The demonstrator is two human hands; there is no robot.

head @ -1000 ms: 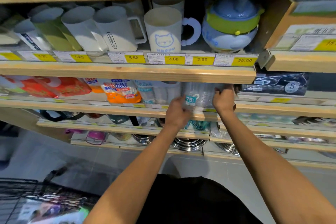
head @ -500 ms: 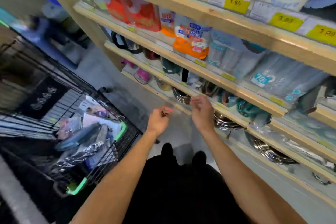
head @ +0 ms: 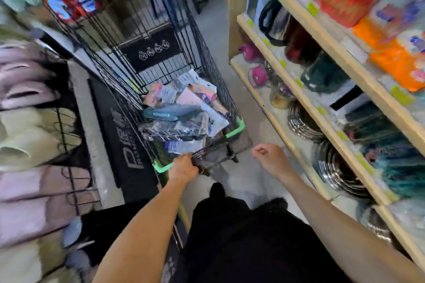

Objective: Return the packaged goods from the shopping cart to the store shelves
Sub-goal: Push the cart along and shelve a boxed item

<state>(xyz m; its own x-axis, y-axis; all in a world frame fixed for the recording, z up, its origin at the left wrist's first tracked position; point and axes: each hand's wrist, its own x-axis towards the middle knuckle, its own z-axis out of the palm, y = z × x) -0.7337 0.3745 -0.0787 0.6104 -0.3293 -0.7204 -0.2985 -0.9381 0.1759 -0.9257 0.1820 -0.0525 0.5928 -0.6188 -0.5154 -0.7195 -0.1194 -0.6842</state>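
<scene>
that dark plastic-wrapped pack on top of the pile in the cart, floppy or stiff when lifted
Probably floppy: the dark plastic-wrapped pack sags over the goods beneath. Its glossy, wrinkled film looks slippery, so it may slide in a loose hold. It seems light, since it lies on the pile in the shopping cart without flattening it.

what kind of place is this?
Most likely a household-goods shop aisle. A black wire shopping cart holds packaged goods, wooden shelves on the right carry yellow-green price tags and stacked metal bowls, and the left hand grips the cart's rim.

Left hand (head: 184,169) grips the shopping cart (head: 161,57) rim above blurred, seemingly bagged packaged goods (head: 181,110); right hand (head: 271,158) curled, empty.
</scene>
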